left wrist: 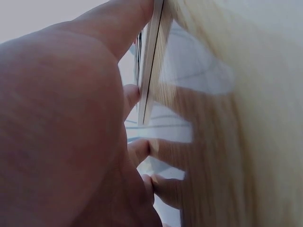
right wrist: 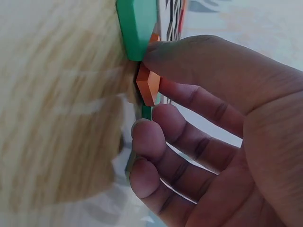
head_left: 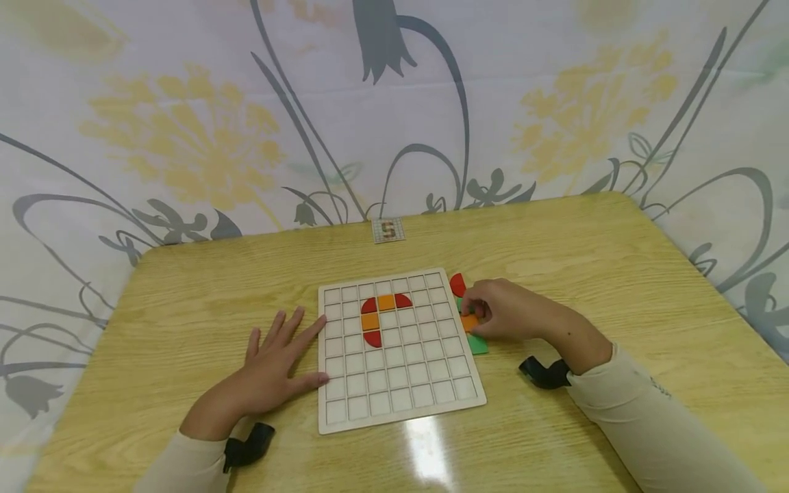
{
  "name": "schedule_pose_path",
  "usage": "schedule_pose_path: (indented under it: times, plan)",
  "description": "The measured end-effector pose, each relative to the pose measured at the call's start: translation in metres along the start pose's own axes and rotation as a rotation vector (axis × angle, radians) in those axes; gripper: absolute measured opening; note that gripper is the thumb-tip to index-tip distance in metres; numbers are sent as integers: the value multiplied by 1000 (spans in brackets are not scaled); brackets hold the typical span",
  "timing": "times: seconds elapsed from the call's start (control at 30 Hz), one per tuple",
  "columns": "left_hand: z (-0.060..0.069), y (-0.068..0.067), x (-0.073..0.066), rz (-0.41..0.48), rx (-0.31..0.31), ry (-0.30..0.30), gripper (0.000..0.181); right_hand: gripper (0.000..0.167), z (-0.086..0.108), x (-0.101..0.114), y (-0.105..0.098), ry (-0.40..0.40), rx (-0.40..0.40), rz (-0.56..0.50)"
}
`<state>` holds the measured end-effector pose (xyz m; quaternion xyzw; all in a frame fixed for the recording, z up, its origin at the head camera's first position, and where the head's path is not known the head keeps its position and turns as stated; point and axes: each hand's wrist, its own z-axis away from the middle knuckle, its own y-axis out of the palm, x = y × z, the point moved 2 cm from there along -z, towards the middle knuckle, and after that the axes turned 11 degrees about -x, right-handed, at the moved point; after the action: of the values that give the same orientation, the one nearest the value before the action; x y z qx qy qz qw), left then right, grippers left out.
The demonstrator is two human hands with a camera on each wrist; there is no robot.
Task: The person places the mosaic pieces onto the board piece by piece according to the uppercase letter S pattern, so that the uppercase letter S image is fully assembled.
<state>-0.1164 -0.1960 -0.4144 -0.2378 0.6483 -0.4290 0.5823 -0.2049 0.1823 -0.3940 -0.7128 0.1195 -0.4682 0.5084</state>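
Observation:
A white square grid board (head_left: 401, 398) lies flat on the table. On it, toward the upper left, an orange square (head_left: 385, 302) sits between two red rounded pieces (head_left: 403, 300); a second orange square (head_left: 370, 321) and another red piece (head_left: 372, 338) run below. My left hand (head_left: 268, 370) lies with fingers spread, thumb and index tips touching the board's left edge. Off the board's right edge, my right hand (head_left: 514, 311) pinches an orange tile (right wrist: 150, 85) between thumb and index finger. A green piece (head_left: 477, 344) lies just nearer me, touching that tile.
Beyond the right hand a red half-round piece (head_left: 457, 284) lies beside the board, with a bit of green showing under the fingers. A small card (head_left: 387, 230) printed with an S-like pattern rests at the far edge of the wooden table (head_left: 246, 274), before a floral curtain (head_left: 407, 137).

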Motion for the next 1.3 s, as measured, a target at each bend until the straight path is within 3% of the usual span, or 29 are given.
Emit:
schedule_pose_path:
  times: [0.37,1.3]
  plan:
    - [1,-2,-2,10,-1,-10,86,11,-9,15,-2,-6,-60,-17]
    - [0,-2,-2,-12,1,-9,87,18,-49,65,26,-12,-40,23]
